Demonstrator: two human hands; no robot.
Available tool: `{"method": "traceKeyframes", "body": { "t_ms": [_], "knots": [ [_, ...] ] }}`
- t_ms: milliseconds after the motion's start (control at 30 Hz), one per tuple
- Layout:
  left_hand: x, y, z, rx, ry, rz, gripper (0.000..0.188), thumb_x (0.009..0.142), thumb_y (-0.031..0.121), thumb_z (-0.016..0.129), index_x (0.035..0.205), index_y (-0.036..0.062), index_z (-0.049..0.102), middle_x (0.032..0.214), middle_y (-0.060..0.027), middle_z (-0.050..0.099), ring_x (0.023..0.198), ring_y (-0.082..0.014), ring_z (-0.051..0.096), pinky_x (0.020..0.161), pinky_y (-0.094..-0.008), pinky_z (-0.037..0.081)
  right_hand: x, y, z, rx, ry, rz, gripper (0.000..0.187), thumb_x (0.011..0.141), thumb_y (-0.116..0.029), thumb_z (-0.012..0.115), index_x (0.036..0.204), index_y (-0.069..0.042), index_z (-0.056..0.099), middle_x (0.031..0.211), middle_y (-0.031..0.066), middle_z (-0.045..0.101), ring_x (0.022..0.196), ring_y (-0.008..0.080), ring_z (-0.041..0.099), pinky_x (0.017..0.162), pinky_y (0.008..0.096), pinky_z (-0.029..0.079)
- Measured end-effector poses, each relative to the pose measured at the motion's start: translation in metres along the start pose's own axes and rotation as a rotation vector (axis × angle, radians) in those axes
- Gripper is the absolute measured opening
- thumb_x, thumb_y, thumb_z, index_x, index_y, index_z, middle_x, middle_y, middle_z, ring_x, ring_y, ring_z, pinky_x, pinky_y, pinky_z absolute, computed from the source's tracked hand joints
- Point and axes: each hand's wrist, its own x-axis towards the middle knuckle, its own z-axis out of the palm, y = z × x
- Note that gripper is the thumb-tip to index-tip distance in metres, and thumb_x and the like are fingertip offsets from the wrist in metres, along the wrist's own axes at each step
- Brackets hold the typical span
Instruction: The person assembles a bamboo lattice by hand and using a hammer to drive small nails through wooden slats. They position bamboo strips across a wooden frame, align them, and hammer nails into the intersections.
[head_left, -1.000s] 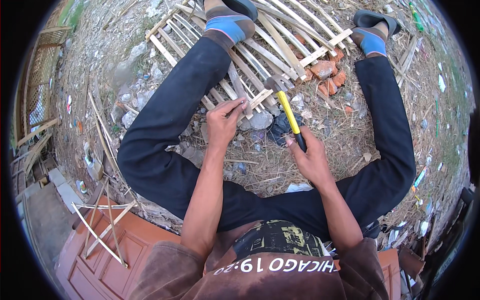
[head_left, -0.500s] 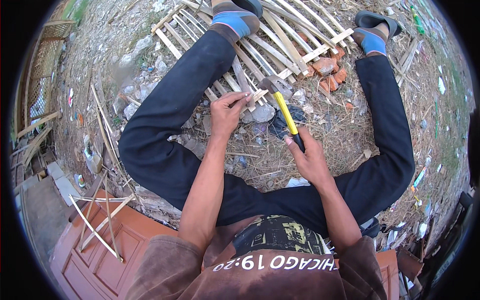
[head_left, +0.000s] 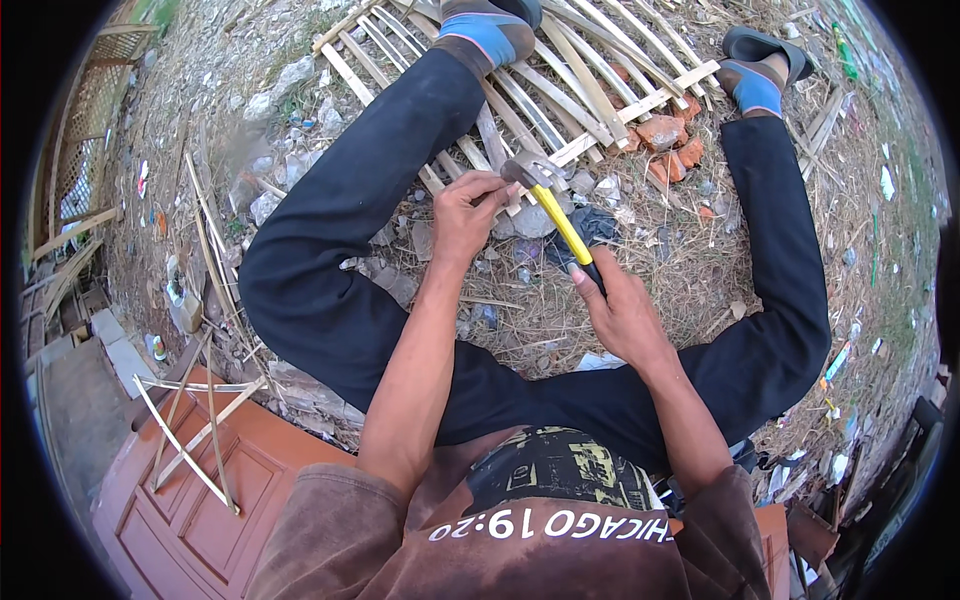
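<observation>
My right hand (head_left: 622,310) grips the black end of a claw hammer (head_left: 561,222) with a yellow handle. The hammer's metal head sits right at the fingertips of my left hand (head_left: 464,215). Those fingers are pinched together at the near end of a slatted wooden frame (head_left: 640,108). What they pinch is too small and too covered by the hammer head to make out. Beneath that end of the frame lies a grey stone (head_left: 533,222), with crumpled black plastic (head_left: 592,226) to its right.
My bent legs flank the work, feet beside the frame. Broken orange bricks (head_left: 662,132) lie at its right side. Thin wooden strips cross over a reddish-brown panelled door (head_left: 285,435) at lower left. Rubble, dry grass and litter cover the ground; a lattice panel (head_left: 88,130) stands far left.
The hammer head has come down and left onto my left fingertips, which it stood just right of before. My left hand keeps its pinch; the whole view has shifted slightly.
</observation>
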Motion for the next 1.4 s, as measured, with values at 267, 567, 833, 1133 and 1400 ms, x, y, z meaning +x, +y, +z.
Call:
{"method": "traceKeyframes", "body": {
  "t_ms": [267,567,833,1133,1400],
  "knots": [
    [-0.002,0.009,-0.003,0.028,-0.015,-0.013,0.015,0.078,0.004,0.08,0.093,-0.0007,0.077,0.09,-0.0067,0.072,0.082,-0.0147,0.068,0.072,-0.0275,0.052,-0.004,-0.017,-0.006,-0.025,0.004,-0.019,0.023,0.103,-0.027,0.055,0.107,-0.005,0.048,0.057,0.0202,0.055,0.055,0.044,0.059,0.051,0.0518,0.042],
    [-0.001,0.008,-0.001,0.031,-0.017,0.004,0.013,0.081,0.001,0.078,0.093,-0.0039,0.075,0.088,-0.0061,0.07,0.081,-0.0123,0.065,0.074,-0.0261,0.052,-0.003,-0.003,-0.003,-0.088,0.041,-0.048,0.021,0.102,-0.025,0.055,0.104,-0.005,0.048,0.056,0.0196,0.055,0.053,0.0436,0.058,0.049,0.0513,0.041],
    [0.0,0.006,-0.002,0.015,0.003,-0.012,0.015,0.079,0.005,0.08,0.093,0.0005,0.078,0.088,-0.0061,0.07,0.081,-0.0146,0.067,0.073,-0.0274,0.052,-0.005,-0.008,0.001,-0.148,0.055,-0.068,0.022,0.102,-0.025,0.055,0.105,-0.005,0.048,0.057,0.0198,0.056,0.056,0.0444,0.06,0.05,0.0525,0.043],
    [0.0,0.008,-0.002,0.041,0.016,-0.002,0.014,0.079,0.004,0.08,0.092,-0.0008,0.077,0.087,-0.0053,0.068,0.08,-0.0143,0.066,0.074,-0.0274,0.052,-0.004,-0.021,-0.006,-0.009,0.07,-0.061,0.021,0.102,-0.025,0.054,0.106,-0.006,0.049,0.057,0.0206,0.056,0.055,0.0447,0.059,0.05,0.053,0.042],
    [0.0,0.011,-0.004,0.065,-0.019,-0.02,0.013,0.079,0.004,0.08,0.091,-0.0005,0.077,0.087,-0.0051,0.068,0.081,-0.0148,0.066,0.074,-0.0282,0.052,-0.003,-0.016,-0.001,-0.122,0.055,-0.091,0.019,0.101,-0.023,0.056,0.104,-0.006,0.048,0.057,0.0207,0.055,0.055,0.0455,0.059,0.05,0.0542,0.042]
  ]
}}
